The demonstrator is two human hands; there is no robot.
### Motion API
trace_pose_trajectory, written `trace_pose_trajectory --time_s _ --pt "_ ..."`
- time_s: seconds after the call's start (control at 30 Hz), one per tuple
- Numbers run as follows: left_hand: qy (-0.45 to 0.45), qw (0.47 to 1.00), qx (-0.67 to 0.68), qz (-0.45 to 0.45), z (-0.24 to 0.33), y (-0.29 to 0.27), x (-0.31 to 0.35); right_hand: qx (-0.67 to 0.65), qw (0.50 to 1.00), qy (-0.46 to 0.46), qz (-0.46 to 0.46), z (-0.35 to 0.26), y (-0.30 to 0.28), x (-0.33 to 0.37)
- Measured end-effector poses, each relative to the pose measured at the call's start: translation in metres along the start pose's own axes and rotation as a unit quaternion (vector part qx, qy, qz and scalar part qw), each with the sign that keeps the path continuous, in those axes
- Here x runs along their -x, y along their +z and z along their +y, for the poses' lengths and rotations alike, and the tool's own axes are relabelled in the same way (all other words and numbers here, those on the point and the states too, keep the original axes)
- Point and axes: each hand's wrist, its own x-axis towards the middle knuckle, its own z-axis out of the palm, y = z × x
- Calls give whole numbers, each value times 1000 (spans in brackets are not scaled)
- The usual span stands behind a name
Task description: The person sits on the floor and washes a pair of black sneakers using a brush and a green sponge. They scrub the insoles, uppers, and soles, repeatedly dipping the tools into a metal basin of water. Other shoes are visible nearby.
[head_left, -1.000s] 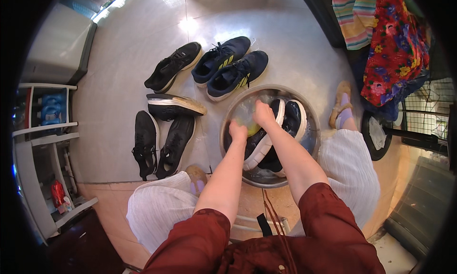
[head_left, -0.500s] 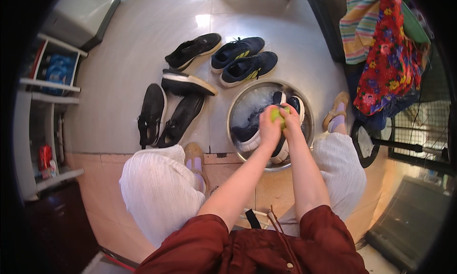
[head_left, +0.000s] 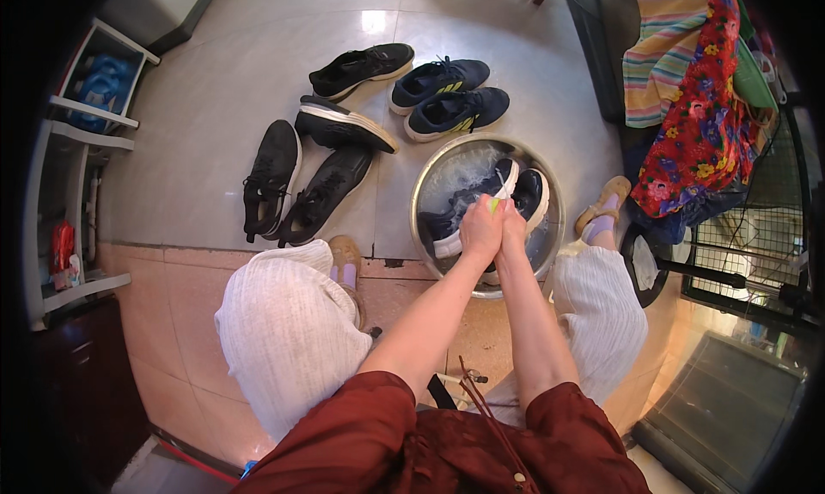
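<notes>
A round metal basin (head_left: pixel 416 228) with sudsy water (head_left: pixel 455 167) stands on the floor in front of me. Dark sneakers (head_left: pixel 534 195) with white soles lie in it, partly under water and partly behind my hands. Over the basin my left hand (head_left: pixel 480 231) and my right hand (head_left: pixel 512 224) are closed together around a soft yellow-green sponge (head_left: pixel 493 204). Only a small bit of it shows between the fingers, so its full shape is hidden. Both hands are close above the shoes; whether they touch them I cannot tell.
Beyond the basin sits a pair of navy sneakers (head_left: pixel 457 114) with yellow stripes. Several black sneakers (head_left: pixel 273 172) lie to the left. Flowered red cloth (head_left: pixel 694 120) hangs at the right, above a wire rack (head_left: pixel 748 245). Open shelves (head_left: pixel 86 202) line the left side.
My hands have closed more tightly round the sponge, covering most of it, and have shifted slightly toward me and left within the basin. The whole view has tilted a little.
</notes>
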Motion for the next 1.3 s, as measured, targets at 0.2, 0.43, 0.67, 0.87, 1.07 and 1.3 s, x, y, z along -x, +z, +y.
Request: trace_pose_trajectory --time_s 0.2,0.43,0.67,0.87,1.07,1.3 --pt "-68 997 -1 -26 -6 7 -12 -13 1000 -26 7 7 -3 -3" --pt "-278 870 366 -176 -35 0 -59 273 943 -191 -13 -4 -9 -41" --pt "-111 976 187 4 -98 -17 -111 416 862 -284 -57 -39 35 -88" --pt "-144 984 -104 -28 -91 1 -98 637 732 -240 -45 -4 51 -121" --pt "-235 944 -222 -69 -87 -5 -101 755 615 -223 -44 21 72 -110" --pt "-203 944 -230 -122 -82 5 -112 784 576 -219 -73 38 56 -146"
